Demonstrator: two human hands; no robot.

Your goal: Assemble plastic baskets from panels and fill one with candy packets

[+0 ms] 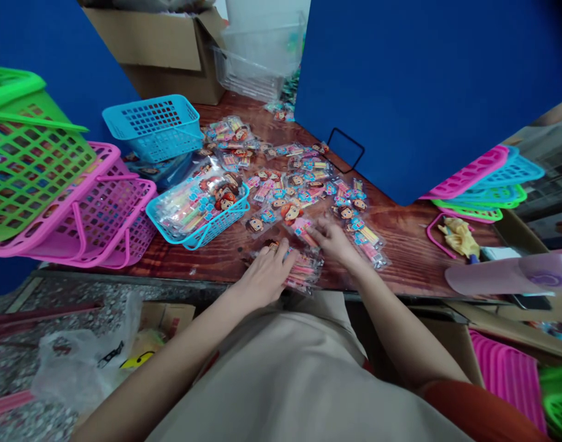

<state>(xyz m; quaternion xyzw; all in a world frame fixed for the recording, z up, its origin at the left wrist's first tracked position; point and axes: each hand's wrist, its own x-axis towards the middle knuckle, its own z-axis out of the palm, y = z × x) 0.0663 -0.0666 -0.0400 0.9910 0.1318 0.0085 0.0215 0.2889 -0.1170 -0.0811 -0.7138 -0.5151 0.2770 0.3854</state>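
On the wooden table (405, 239), near the filled blue basket (221, 226), the left hand (268, 271) rests over piled packets (305, 272) and the right hand (335, 242) touches one packet (300, 225), whether either pinches unclear, each packet probably light, slick, bendy, best taken by an edge.

A plain beige garment (272, 380) covers the torso, and a rust-red sleeve (474, 411) ends near the right elbow. The left hand (268, 270) and right hand (335, 244) are ungloved.
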